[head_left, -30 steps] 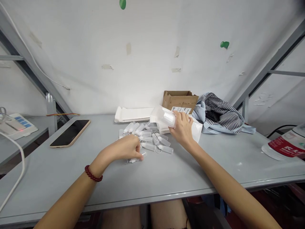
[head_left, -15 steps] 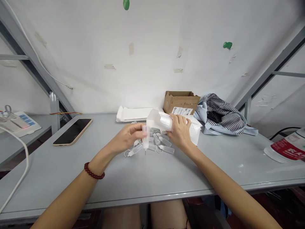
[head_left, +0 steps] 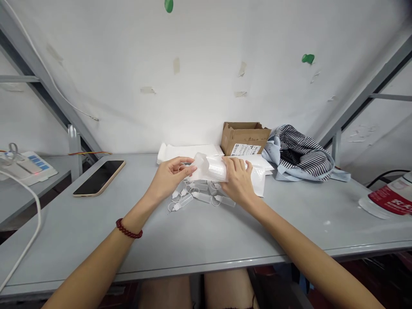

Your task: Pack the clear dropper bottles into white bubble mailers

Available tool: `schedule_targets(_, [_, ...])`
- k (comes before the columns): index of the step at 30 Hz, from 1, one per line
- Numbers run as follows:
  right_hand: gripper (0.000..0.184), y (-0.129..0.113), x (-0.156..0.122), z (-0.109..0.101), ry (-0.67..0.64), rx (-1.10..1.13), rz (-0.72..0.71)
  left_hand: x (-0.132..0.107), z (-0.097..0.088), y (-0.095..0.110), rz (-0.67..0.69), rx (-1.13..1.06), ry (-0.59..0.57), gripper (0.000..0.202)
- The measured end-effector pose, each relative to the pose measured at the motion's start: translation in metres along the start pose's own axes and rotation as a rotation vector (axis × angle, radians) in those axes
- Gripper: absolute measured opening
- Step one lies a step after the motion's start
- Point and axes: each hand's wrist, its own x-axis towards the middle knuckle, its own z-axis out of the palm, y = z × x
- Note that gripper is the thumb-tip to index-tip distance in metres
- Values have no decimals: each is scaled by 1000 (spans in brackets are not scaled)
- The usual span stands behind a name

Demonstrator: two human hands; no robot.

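Observation:
My right hand (head_left: 237, 178) is wrapped round a clear, whitish plastic bag (head_left: 215, 168), its mouth turned to the left. At that mouth my left hand (head_left: 174, 175) is closed in a pinch on a small squeeze bottle, mostly hidden by the fingers and the bag; a thin white tether loop (head_left: 183, 167) shows at the fingers. Beneath both hands lie several translucent squeeze bottles (head_left: 183, 202) with white caps, tethers and thin needle tips, loosely piled on the grey table (head_left: 206, 240).
White bags (head_left: 189, 150) lie behind the bottles and under my right hand. A cardboard box (head_left: 243, 136) and striped cloth (head_left: 302, 152) stand at the back right. A phone (head_left: 99, 178) lies left; a red-labelled container (head_left: 391, 197) sits far right.
My left hand has brought the bottle up to the bag's mouth; before, it hung upright with the needle down. The bag and my right hand have shifted slightly left.

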Motion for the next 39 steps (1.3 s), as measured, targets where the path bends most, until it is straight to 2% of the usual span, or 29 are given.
schedule_targets(3, [54, -2, -1, 1, -17, -10, -19, 0, 1, -5, 128, 222, 83, 31])
schedule_targets(5, [54, -4, -2, 1, -20, -10, -43, -1, 2, -9, 222, 335, 99, 30])
schedule_targets(8, [53, -8, -4, 2, -24, -6, -83, -2, 6, -12, 330, 402, 79, 26])
schedule_targets(11, [54, -11, -5, 2, -30, -11, -106, -4, 11, -11, 402, 375, 57, 22])
schedule_targets(13, [55, -11, -6, 2, -29, -14, -112, -5, 13, -9, 360, 265, -33, 26])
schedule_targets(16, [54, -10, -5, 2, -15, -17, -105, -6, 18, -10, 201, 89, -198, 35])
schedule_targets(18, [51, -9, -5, 3, -8, -19, -99, -7, 22, -12, 138, 20, -226, 36])
schedule_targets(21, [49, -11, -6, 3, -15, -16, -110, -9, 29, -16, 175, 42, -135, 25])
schedule_targets(26, [50, -14, -6, 2, -16, 18, -132, -12, 30, -13, 384, 188, 125, 15])
schedule_targets(28, [51, -12, -5, 0, -5, 34, -101, -11, 26, -11, 404, 177, 255, 10])
schedule_targets(30, [51, -8, -3, 0, 10, 53, -54, -8, 20, -9, 368, 165, 341, 12])
schedule_targets(33, [50, -3, 0, -1, 38, 79, 0, -5, 15, -10, 216, 122, 275, 28])
schedule_targets(35, [50, -2, 0, -1, 54, 90, 8, -4, 16, -11, 155, 110, 230, 28])
schedule_targets(39, [51, -4, -1, -1, 68, 72, -13, -9, 23, -12, 279, 225, 241, 11])
